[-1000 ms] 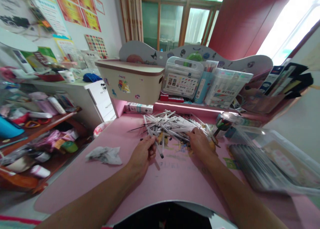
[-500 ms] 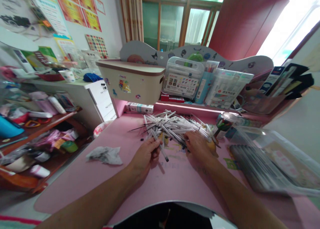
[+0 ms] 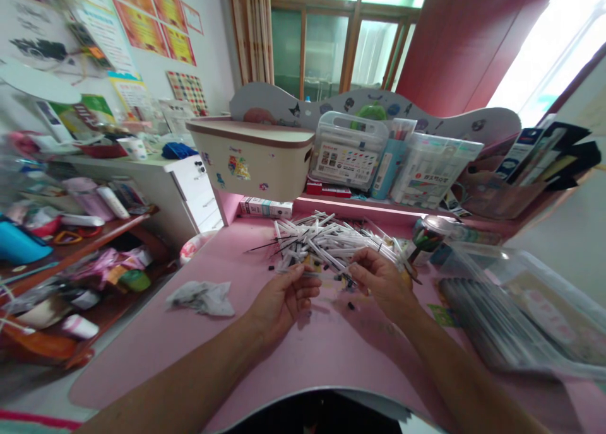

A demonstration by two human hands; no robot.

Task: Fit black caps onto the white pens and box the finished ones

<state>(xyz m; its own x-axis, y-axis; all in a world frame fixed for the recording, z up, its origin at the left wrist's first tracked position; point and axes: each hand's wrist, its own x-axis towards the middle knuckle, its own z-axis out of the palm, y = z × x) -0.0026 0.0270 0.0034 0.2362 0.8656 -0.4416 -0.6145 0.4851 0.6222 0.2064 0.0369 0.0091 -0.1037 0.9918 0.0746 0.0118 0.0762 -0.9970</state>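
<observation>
My left hand [image 3: 286, 298] is palm-up over the pink desk [image 3: 303, 364], its thumb pressing a thin, translucent pen barrel [image 3: 310, 274] against the fingers. The barrel lies nearly level, pointing toward my right hand. My right hand [image 3: 379, 282] is closed in a pinch at the near edge of the pile; whatever is between its fingertips is too small to make out. Beyond both hands spreads a heap of white pen barrels [image 3: 326, 235] mixed with thin black refills [image 3: 265, 245]. A small black pen part [image 3: 351, 306] lies on the desk between my hands.
A crumpled tissue [image 3: 203, 297] lies at left. To the right stands a clear plastic box [image 3: 530, 308] beside grey pens [image 3: 473, 314]. A jar of pens [image 3: 428, 235] stands behind. The shelf holds a beige bin [image 3: 255, 163] and marker cases [image 3: 350, 156].
The barrel in my left hand has swung from slanting toward me to nearly level. My right hand has lifted from the pile into a pinch. A small black part now lies between them.
</observation>
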